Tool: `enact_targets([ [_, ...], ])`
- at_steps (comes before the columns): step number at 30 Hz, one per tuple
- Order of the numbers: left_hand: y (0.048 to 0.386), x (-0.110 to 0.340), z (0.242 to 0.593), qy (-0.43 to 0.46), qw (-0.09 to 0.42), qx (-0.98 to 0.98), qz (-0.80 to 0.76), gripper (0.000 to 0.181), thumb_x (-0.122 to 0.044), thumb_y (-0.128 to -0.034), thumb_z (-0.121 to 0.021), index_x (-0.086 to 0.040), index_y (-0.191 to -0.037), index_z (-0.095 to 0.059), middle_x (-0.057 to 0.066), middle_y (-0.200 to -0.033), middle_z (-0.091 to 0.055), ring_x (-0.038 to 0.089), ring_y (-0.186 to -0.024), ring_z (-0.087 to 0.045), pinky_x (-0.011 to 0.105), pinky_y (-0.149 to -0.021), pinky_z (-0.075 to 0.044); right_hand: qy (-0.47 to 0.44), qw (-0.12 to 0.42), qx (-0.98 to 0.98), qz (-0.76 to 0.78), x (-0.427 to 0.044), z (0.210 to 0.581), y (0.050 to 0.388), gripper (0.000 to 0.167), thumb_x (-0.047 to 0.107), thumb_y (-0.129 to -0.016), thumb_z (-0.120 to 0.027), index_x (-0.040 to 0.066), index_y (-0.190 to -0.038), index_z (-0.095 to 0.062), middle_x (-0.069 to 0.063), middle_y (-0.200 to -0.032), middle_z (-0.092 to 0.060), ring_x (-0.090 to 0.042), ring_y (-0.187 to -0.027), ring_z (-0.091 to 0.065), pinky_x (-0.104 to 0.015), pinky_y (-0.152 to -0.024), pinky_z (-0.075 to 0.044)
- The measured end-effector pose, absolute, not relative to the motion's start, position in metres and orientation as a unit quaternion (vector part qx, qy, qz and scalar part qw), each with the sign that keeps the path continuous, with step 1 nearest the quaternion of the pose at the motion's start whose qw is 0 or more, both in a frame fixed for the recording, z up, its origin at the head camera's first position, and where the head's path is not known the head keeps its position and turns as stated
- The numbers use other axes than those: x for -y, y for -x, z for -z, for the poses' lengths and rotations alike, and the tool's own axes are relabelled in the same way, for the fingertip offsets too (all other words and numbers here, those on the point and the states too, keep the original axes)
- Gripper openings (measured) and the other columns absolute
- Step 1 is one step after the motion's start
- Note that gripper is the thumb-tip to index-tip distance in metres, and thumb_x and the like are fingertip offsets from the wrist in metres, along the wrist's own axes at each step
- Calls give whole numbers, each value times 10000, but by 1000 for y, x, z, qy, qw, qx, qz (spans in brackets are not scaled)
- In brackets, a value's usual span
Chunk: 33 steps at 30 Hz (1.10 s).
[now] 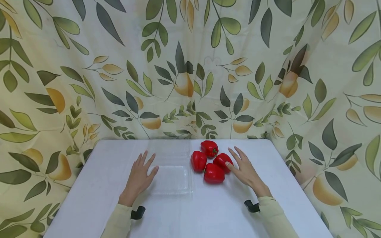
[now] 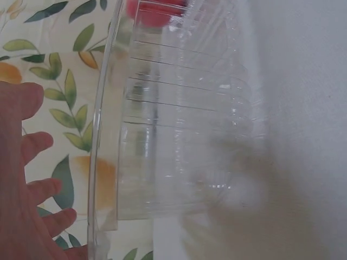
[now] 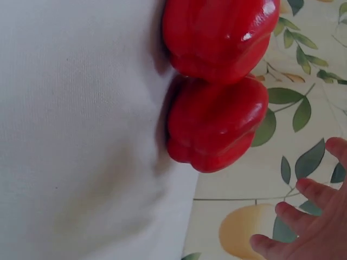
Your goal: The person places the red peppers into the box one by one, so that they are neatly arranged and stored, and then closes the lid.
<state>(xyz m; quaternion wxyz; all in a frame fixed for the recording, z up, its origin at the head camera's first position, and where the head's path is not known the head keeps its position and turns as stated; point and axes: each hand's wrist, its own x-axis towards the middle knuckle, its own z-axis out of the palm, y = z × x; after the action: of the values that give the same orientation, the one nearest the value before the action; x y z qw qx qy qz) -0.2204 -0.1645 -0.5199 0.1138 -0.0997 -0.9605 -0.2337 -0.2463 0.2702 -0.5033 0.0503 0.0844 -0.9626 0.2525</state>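
Spreading their fingers (image 1: pixel 150 159), the empty hands (image 1: pixel 138 178) (image 1: pixel 246 171) flank a clear container (image 1: pixel 172 178) and four red peppers (image 1: pixel 214 173).

A smooth, high-gloss skin is shown by the red peppers (image 3: pixel 217 127), on which bright highlights are caught. The container (image 2: pixel 162 179) is seen to be made of clear, shiny plastic, ribbed along its wall. A matt finish is shown by the white counter (image 3: pixel 81 108) (a fine, cloth-like grain can be made out up close). Softly creased cloth is seen in the printed curtain (image 1: pixel 193 33)
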Motion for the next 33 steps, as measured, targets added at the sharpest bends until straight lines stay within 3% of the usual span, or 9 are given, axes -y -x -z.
enact_targets([
  [11,218,172,530,62,84,955,278,612,-441,-996,-494,-189,-1534,-349,162,-1635,-197,459,-1478,-205,681,-1121,-301,-58,26,948,-311,-271,510,246,762,450,-925,-584,236,-1568,-237,-166,-1632,-164,-463,-1463,-204,-762,-1007,-344],
  [33,210,188,546,31,76,928,364,555,-355,-986,-551,-195,-1499,-414,121,-1622,-240,454,-1372,-427,664,-1028,-417,-32,6,934,-357,-267,523,253,765,433,-932,-605,250,-1570,-224,-165,-1627,-187,-431,-1480,-205,-717,-1050,-344],
])
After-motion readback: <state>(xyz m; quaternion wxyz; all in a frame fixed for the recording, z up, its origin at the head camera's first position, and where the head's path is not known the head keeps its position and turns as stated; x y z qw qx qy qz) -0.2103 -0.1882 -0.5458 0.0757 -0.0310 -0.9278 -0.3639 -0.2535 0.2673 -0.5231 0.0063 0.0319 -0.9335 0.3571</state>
